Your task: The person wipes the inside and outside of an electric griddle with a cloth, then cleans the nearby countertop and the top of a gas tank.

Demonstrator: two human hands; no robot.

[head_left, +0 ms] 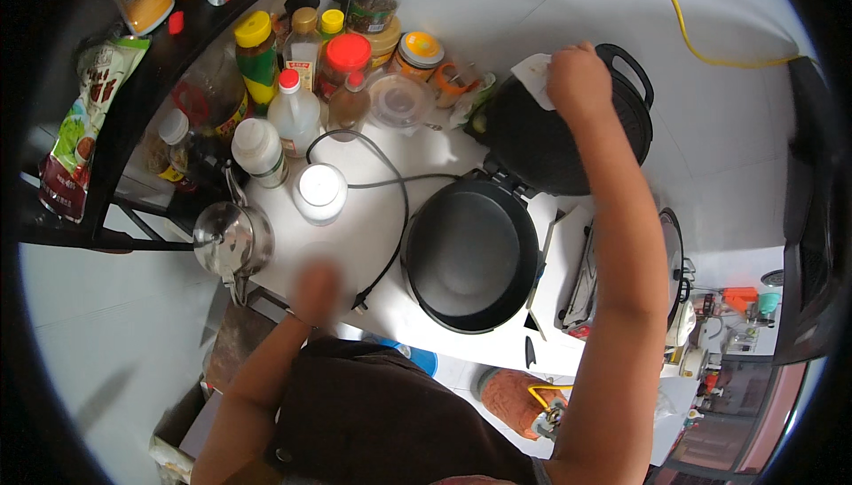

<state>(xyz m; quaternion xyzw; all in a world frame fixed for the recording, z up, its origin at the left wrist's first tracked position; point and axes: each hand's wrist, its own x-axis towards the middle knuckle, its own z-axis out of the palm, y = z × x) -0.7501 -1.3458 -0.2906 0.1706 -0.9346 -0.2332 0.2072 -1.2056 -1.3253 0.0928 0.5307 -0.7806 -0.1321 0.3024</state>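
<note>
A black electric pan [466, 254] stands on the white counter, with its black hinged lid [532, 148] raised and leaning back toward the wall. My right hand [579, 81] is closed on a white piece of cloth or paper [532, 77] at the upper part of the lid's inner side. Whether it is cloth or paper I cannot make out. My left hand [317, 291] hovers near the counter's front edge, left of the pan, smeared by blur. Beside it lies a black power cord [404, 236], its plug at the edge.
A glass teapot [232, 241], a white-lidded jar [319, 192] and several condiment bottles [293, 112] crowd the left and back. A black shelf [115, 130] rises at left. Right of the pan sits a stove [581, 281]. An orange gas cylinder [515, 401] stands below the counter.
</note>
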